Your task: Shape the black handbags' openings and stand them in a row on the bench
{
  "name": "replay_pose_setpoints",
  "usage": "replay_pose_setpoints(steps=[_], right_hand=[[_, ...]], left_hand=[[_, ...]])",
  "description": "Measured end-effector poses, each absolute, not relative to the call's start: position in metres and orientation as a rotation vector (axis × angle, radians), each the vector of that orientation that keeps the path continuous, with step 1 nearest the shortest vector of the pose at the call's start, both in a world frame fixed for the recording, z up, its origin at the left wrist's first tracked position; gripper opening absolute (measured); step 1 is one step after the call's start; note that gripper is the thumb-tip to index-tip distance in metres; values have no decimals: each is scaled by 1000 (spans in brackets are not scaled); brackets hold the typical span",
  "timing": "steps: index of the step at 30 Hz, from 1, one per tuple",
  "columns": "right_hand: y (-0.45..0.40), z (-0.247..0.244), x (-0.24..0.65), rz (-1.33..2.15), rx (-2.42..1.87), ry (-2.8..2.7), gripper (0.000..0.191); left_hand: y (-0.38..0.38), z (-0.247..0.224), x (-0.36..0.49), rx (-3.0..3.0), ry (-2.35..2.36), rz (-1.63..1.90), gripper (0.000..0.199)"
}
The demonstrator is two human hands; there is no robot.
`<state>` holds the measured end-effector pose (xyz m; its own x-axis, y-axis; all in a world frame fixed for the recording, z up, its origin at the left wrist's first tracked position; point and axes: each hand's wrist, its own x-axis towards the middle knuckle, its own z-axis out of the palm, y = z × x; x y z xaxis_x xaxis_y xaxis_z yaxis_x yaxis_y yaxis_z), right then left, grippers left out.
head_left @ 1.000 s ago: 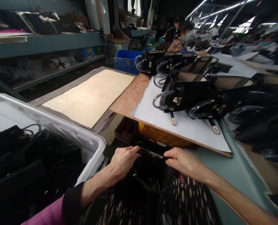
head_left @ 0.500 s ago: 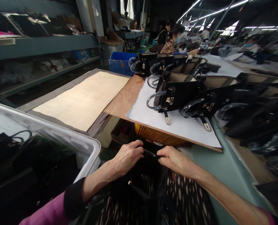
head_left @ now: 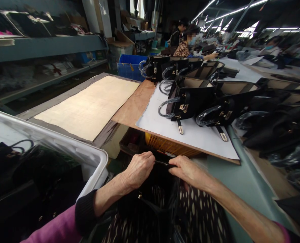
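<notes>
A black handbag [head_left: 150, 189] rests on my lap over a dark patterned apron [head_left: 203, 209]. Its top edge is between my two hands. My left hand [head_left: 141, 168] is closed, fingertips pinching the left part of that edge. The thumb and fingers of my right hand [head_left: 186, 170] grip the same edge farther right. A short strip of the edge shows between the hands. A small gold metal fitting [head_left: 140, 196] shines on the bag below my left hand. Most of the bag is dark, and its lower part is hard to make out.
At left stands a white plastic bin [head_left: 94, 168] holding black bags. Several black handbags [head_left: 190, 98] with wrapped handles stand on white paper [head_left: 155, 121] on the table ahead. A cream sheet [head_left: 89, 104] lies to their left. Below is a yellow crate [head_left: 170, 144]. Co-workers [head_left: 182, 49] sit farther back.
My left hand has shifted slightly, its fingers closing more tightly at the bag's edge, and its forearm has moved a little right. My right hand has moved slightly left and up, still gripping.
</notes>
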<state>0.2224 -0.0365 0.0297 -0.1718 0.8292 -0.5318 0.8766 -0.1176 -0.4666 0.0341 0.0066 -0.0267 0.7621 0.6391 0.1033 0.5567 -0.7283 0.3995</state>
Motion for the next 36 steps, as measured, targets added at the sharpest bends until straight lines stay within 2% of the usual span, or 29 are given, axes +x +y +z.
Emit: replay_pose_setpoints(steps=[4, 6, 10, 14, 24, 36], right_hand=[[-35, 27, 211, -568, 2042, 2084, 15], [-35, 23, 206, -454, 2014, 2129, 4], [-36, 18, 200, -392, 1968, 2294, 9], [-36, 14, 197, -386, 1997, 2372, 7], [-32, -4, 202, -766, 2227, 2326, 6], [-36, -6, 206, -898, 2323, 2330, 5]], left_hand=[[1, -23, 36, 2698, 882, 254, 22], [-2, -22, 36, 2714, 880, 221, 20], [-3, -26, 34, 2658, 932, 288, 21], [0, -31, 31, 2577, 912, 396, 21], [6, -25, 38, 2478, 832, 322, 17], [7, -28, 45, 2523, 852, 309, 15]])
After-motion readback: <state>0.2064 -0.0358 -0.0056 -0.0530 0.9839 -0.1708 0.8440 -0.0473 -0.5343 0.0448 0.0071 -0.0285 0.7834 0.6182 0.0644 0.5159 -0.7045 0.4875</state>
